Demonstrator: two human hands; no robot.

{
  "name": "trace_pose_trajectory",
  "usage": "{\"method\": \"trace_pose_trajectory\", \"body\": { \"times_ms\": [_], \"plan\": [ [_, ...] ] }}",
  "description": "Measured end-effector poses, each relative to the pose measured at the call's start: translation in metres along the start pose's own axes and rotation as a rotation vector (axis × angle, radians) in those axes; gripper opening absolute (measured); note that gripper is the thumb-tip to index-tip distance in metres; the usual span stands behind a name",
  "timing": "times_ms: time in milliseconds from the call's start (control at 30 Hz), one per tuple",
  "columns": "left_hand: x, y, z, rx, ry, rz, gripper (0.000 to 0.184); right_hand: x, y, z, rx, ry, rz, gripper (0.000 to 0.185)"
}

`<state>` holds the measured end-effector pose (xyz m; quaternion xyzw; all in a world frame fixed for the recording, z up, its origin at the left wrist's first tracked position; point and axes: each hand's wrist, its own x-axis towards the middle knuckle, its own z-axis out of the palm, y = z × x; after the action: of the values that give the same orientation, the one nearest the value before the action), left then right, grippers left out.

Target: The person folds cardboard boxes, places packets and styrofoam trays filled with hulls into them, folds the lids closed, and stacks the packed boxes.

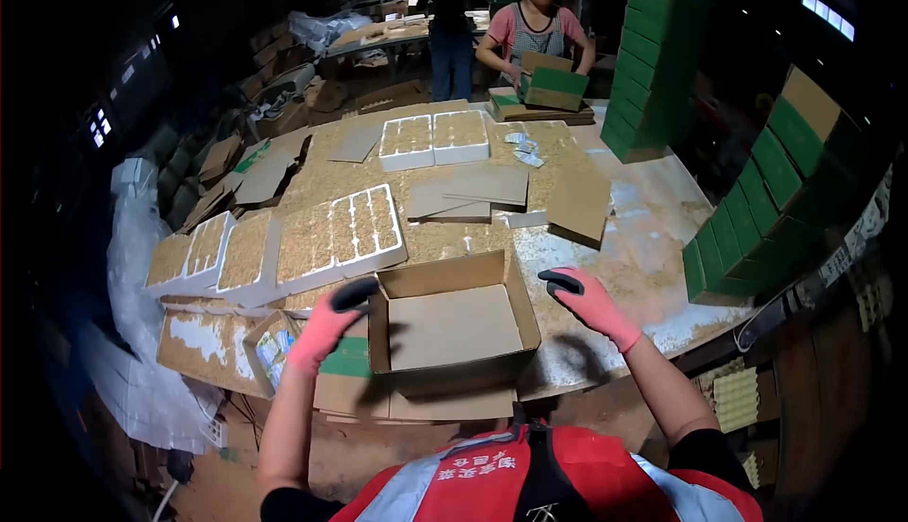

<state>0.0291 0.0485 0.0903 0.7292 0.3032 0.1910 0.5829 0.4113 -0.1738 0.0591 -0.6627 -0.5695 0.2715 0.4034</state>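
An open cardboard box (454,323) with a flat bottom lies in front of me at the table's near edge, with nothing in it. My left hand (331,321), in a pink glove with dark fingertips, is at the box's left wall, its fingers bent toward the rim. To the right of the box, my right hand (588,304), gloved the same way, hovers off the right wall with fingers apart and nothing in them. Flat green and brown cardboard (345,356) lies under and left of the box.
White foam trays (369,229) with brown filling stand at left and centre. Cardboard sheets (473,191) lie beyond the box. Green box stacks (648,68) rise at right. Across the table (662,191), a person (539,30) holds a green box (555,87). Clear plastic (142,304) hangs at left.
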Motion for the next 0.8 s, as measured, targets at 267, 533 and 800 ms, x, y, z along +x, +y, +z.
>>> {"method": "trace_pose_trajectory", "body": {
  "times_ms": [267,533,800],
  "plan": [
    [0.000,-0.149,0.075,0.232,0.189,-0.191,0.050,0.027,0.107,0.151,0.537,-0.118,0.176,0.075],
    [0.030,-0.155,0.091,-0.977,0.131,-0.262,0.045,0.035,-0.012,0.108,0.075,0.101,0.276,0.103],
    [0.140,0.074,0.226,-1.028,-0.252,-0.156,0.050,-0.053,-0.037,-0.264,-0.592,0.946,-0.387,0.052]
  ]
}}
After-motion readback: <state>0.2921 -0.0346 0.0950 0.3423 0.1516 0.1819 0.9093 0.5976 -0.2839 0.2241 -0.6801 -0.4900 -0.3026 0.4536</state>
